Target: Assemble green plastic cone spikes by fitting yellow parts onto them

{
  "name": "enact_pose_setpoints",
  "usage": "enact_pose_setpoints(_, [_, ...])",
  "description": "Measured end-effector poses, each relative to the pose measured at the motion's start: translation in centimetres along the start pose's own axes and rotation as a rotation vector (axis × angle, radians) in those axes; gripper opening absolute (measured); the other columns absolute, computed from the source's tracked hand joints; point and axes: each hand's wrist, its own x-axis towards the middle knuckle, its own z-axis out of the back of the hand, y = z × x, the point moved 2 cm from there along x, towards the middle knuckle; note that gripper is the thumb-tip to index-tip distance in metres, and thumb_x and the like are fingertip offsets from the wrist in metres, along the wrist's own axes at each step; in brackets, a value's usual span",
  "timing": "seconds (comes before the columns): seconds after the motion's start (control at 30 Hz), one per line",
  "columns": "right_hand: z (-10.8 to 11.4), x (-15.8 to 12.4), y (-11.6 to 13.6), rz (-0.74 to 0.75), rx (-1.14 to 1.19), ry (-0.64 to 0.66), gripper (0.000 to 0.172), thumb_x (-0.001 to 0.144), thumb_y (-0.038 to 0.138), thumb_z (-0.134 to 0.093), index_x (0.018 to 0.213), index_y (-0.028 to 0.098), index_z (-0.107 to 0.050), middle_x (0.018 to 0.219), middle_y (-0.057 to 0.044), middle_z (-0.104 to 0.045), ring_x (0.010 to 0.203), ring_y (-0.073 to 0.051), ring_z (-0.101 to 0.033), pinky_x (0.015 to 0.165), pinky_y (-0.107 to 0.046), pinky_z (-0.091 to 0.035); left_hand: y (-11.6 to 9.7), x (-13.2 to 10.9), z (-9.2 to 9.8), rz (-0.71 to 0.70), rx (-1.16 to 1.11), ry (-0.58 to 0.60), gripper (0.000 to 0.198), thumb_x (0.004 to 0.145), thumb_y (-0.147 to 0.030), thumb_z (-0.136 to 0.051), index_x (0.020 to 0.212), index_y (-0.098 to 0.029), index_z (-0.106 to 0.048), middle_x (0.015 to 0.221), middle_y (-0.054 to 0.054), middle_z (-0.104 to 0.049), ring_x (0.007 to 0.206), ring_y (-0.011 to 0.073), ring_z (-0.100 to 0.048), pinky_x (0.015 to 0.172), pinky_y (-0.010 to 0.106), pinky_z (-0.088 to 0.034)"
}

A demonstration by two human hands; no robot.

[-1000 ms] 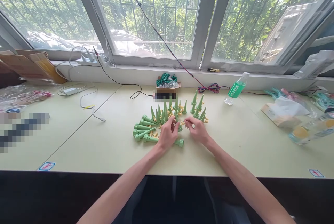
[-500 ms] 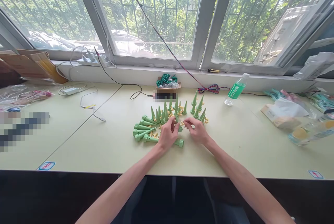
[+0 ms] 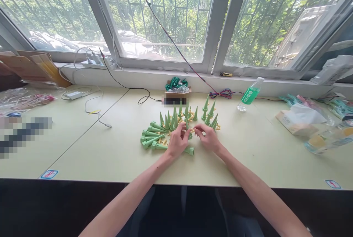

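Note:
My left hand [image 3: 178,142] is curled round a green cone spike [image 3: 189,134] at the middle of the pale table [image 3: 110,152]. Facing it, my right hand [image 3: 209,138] pinches a small yellow piece [image 3: 192,130] against that spike. Several green cone spikes [image 3: 152,138] lie flat to the left of my hands. More green cones [image 3: 209,110] stand upright just beyond my fingers, with small yellow pieces [image 3: 217,127] scattered among them. One spike's base [image 3: 190,151] shows under my left wrist.
A small box [image 3: 176,95] with green stuff sits behind the cones. A water bottle [image 3: 249,94] lies at the back right, bags and packets [image 3: 300,117] further right. White cables [image 3: 91,106] and cardboard [image 3: 33,67] are at the left. A black wire [image 3: 143,99] crosses the table's back.
Both hands stay at the same spot, with only small finger shifts on the spike and yellow piece. The view has barely moved.

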Motion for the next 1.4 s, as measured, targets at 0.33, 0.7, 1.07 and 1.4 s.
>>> enact_pose_setpoints(0.33, [0.08,0.12,0.3,0.002,-0.015,-0.009,0.024,0.097,0.036,-0.045,0.084,0.02,-0.056,0.072,-0.001,-0.059,0.067,-0.016,-0.055,0.063,-0.027,-0.042,-0.45,-0.03,0.09,0.003,-0.024,0.008,0.022,0.093,-0.037,-0.052,0.106,-0.019,-0.05,0.085,0.001,-0.059,0.045,0.004,-0.041,0.044,0.018,-0.031])
enact_pose_setpoints(0.7, [0.13,0.14,0.07,-0.023,-0.06,-0.011,0.038,0.099,0.041,-0.04,0.07,0.02,-0.052,0.063,0.001,-0.051,0.06,-0.014,-0.046,0.058,-0.026,-0.037,-0.77,-0.07,-0.02,-0.016,-0.047,0.025,0.018,0.094,-0.036,-0.05,0.101,-0.019,-0.05,0.088,0.002,-0.059,0.046,0.0035,-0.042,0.042,0.018,-0.029])
enact_pose_setpoints(1.07, [0.33,0.04,0.62,0.054,0.022,0.013,0.02,0.093,0.038,-0.054,0.099,0.021,-0.062,0.082,-0.003,-0.065,0.075,-0.017,-0.06,0.07,-0.03,-0.05,-0.18,0.02,-0.03,-0.014,-0.038,-0.046,0.023,0.094,-0.038,-0.051,0.106,-0.019,-0.051,0.083,0.002,-0.06,0.047,0.0052,-0.043,0.043,0.018,-0.032])
enact_pose_setpoints(1.4, [0.23,0.03,0.37,0.028,0.017,0.045,0.024,0.095,0.041,-0.049,0.091,0.021,-0.062,0.072,-0.002,-0.06,0.067,-0.016,-0.055,0.06,-0.027,-0.043,-0.29,-0.03,-0.01,-0.036,-0.042,0.002,0.02,0.095,-0.037,-0.05,0.105,-0.02,-0.05,0.081,0.0,-0.059,0.046,0.0049,-0.04,0.045,0.018,-0.03])
